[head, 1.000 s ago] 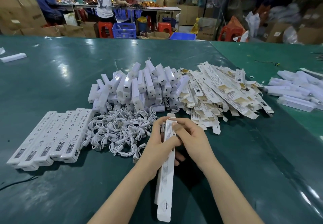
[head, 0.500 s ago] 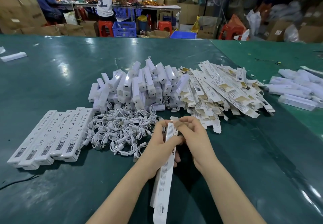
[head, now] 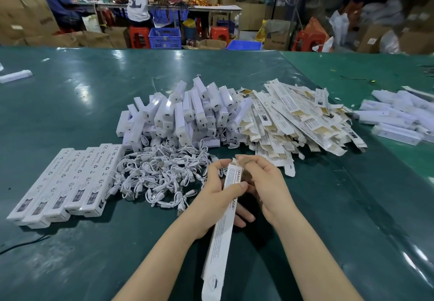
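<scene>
Centre frame: lamp carton (head: 222,237) is gripped in the curled left hand (head: 215,196), its end flap (head: 235,161) pinched by the right hand (head: 270,184); flap is best tucked squarely.

Packing workshop on factory floor.
- Big green tabletop (head: 70,103) carries bulk stock: heap of white lamp units (head: 185,115) at 12 o'clock, pile of flat printed cartons (head: 293,122) at 1 o'clock, tangle of white cables (head: 159,174) at 10 o'clock, row of closed boxes (head: 68,181) at 9 o'clock.
- Handwork: long carton (head: 220,237) at 6 o'clock gripped by left hand (head: 218,190), its top end pinched by right hand (head: 270,183).
- Far back, 11 to 12 o'clock: workers (head: 138,0) at long table (head: 218,7), red stools (head: 139,36), blue crate (head: 165,38).
- Brown shipping boxes (head: 25,14) stacked at 10 o'clock.
</scene>
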Tool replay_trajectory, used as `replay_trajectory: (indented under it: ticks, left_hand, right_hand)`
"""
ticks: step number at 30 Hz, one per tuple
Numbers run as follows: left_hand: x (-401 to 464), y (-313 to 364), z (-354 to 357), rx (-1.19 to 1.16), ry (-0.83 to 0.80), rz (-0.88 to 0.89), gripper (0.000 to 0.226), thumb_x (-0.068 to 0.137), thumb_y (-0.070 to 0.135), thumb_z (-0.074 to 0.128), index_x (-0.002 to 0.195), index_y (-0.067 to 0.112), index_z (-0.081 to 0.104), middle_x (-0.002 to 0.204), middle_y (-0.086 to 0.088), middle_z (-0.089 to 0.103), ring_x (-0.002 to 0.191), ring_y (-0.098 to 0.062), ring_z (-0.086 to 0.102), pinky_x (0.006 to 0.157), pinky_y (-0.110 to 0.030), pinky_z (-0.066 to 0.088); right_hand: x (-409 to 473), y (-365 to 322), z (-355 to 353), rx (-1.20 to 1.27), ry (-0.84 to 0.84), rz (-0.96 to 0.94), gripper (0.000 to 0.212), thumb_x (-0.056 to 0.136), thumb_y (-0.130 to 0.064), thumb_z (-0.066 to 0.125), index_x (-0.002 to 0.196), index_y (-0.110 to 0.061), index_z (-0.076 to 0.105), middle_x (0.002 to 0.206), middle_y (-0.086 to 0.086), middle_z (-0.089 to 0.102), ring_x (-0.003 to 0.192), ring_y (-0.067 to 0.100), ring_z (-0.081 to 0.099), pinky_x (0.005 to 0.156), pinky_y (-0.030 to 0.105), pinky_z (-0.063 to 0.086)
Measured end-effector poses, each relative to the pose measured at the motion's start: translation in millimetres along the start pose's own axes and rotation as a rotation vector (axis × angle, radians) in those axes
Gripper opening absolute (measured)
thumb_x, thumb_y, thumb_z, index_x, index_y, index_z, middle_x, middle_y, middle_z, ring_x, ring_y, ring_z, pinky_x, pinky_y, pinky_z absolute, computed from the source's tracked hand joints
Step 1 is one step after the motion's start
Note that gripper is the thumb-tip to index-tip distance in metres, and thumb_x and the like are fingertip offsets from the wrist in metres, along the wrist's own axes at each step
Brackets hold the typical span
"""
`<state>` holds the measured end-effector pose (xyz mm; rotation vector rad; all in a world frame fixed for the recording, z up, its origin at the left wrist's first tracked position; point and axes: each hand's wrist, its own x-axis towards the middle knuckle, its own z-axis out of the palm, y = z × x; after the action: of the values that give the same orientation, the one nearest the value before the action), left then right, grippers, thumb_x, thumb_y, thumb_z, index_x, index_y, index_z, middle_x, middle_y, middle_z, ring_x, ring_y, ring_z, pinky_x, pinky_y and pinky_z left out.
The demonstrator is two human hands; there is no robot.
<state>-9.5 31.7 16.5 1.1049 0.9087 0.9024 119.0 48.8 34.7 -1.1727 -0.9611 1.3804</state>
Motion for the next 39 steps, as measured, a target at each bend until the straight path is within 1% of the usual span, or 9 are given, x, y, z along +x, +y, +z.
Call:
replay_trajectory:
  ticks: [2, 5, 12, 18, 22, 28, 33, 36, 39]
  left_hand:
    - [-0.2, -0.5, 0.5, 0.021, 0.003, 0.007, 0.042, 0.098, 0.013, 0.057, 0.121, 0.037, 0.032, 0.103, -0.011, 0.069, 0.059, -0.034, 0.068, 0.046, -0.030, 0.052]
    - [0.0, -0.6, 0.0, 0.051, 0.003, 0.021, 0.038, 0.098, 0.014, 0.058, 0.117, 0.036, 0.035, 0.106, -0.014, 0.065, 0.058, -0.032, 0.068, 0.045, -0.030, 0.051]
    - [0.9, 1.7, -5.0, 0.041, 0.031, 0.029, 0.033, 0.095, 0.014, 0.061, 0.111, 0.032, 0.038, 0.107, -0.019, 0.062, 0.051, -0.027, 0.064, 0.041, -0.026, 0.047]
    - [1.1, -0.1, -4.0, 0.069, 0.030, 0.034, 0.035, 0.096, 0.014, 0.060, 0.111, 0.032, 0.035, 0.101, -0.013, 0.063, 0.051, -0.028, 0.064, 0.041, -0.027, 0.047]
    - [0.6, 0.0, -4.7, 0.108, 0.017, 0.025, 0.040, 0.096, 0.014, 0.060, 0.114, 0.036, 0.031, 0.109, -0.015, 0.063, 0.055, -0.030, 0.067, 0.043, -0.027, 0.048]
    - [-0.4, -0.3, -7.3, 0.157, -0.007, 0.017, 0.045, 0.096, 0.012, 0.060, 0.120, 0.035, 0.029, 0.102, -0.007, 0.067, 0.057, -0.032, 0.069, 0.044, -0.029, 0.050]
    - [-2.4, 0.7, -9.8, 0.182, -0.064, -0.010, 0.050, 0.095, 0.011, 0.060, 0.120, 0.041, 0.029, 0.103, -0.009, 0.068, 0.056, -0.030, 0.068, 0.044, -0.027, 0.050]
    - [-2.8, 0.7, -11.2, 0.179, -0.092, -0.022, 0.051, 0.095, 0.011, 0.060, 0.122, 0.041, 0.029, 0.095, -0.001, 0.070, 0.056, -0.029, 0.068, 0.044, -0.027, 0.049]
    - [-2.5, 0.9, -13.1, 0.175, -0.116, -0.031, 0.050, 0.096, 0.010, 0.058, 0.125, 0.038, 0.028, 0.091, 0.002, 0.072, 0.056, -0.029, 0.067, 0.044, -0.027, 0.049]
  right_hand:
    - [-0.3, -0.9, -0.5, -0.015, -0.005, 0.010, 0.029, 0.091, -0.010, 0.060, 0.074, -0.027, 0.074, 0.076, -0.003, 0.074, 0.063, 0.008, 0.065, 0.054, 0.020, 0.051]
    - [-1.4, -1.6, 0.5, -0.006, -0.006, 0.039, 0.011, 0.089, -0.015, 0.065, 0.087, -0.023, 0.073, 0.075, 0.000, 0.073, 0.063, 0.009, 0.065, 0.055, 0.022, 0.052]
    - [-3.9, -2.1, 5.9, -0.012, -0.060, 0.010, 0.025, 0.090, -0.013, 0.062, 0.075, -0.028, 0.076, 0.082, -0.002, 0.074, 0.065, 0.006, 0.065, 0.054, 0.018, 0.048]
    - [-3.0, -2.1, 3.9, -0.001, -0.040, 0.034, 0.028, 0.092, -0.012, 0.058, 0.075, -0.027, 0.076, 0.075, 0.002, 0.072, 0.069, 0.013, 0.064, 0.062, 0.027, 0.050]
    - [-1.4, -2.1, 2.7, 0.020, -0.044, 0.071, 0.026, 0.092, -0.009, 0.056, 0.080, -0.021, 0.076, 0.077, 0.007, 0.072, 0.071, 0.016, 0.065, 0.069, 0.033, 0.050]
    - [1.4, -2.2, -0.2, -0.023, -0.028, 0.111, 0.023, 0.089, -0.006, 0.054, 0.080, -0.016, 0.073, 0.074, 0.009, 0.070, 0.069, 0.020, 0.060, 0.063, 0.033, 0.045]
    - [2.5, -2.8, -6.7, -0.081, -0.054, 0.151, 0.020, 0.088, -0.007, 0.054, 0.085, -0.013, 0.073, 0.070, 0.009, 0.069, 0.060, 0.017, 0.056, 0.049, 0.025, 0.045]
    - [2.3, -3.4, -9.6, -0.067, -0.066, 0.174, 0.020, 0.090, -0.007, 0.054, 0.084, -0.012, 0.073, 0.070, 0.009, 0.070, 0.057, 0.014, 0.060, 0.049, 0.024, 0.047]
    - [2.1, -3.7, -11.4, -0.072, -0.078, 0.182, 0.027, 0.090, -0.009, 0.056, 0.074, -0.016, 0.076, 0.071, 0.010, 0.071, 0.059, 0.014, 0.063, 0.053, 0.025, 0.049]
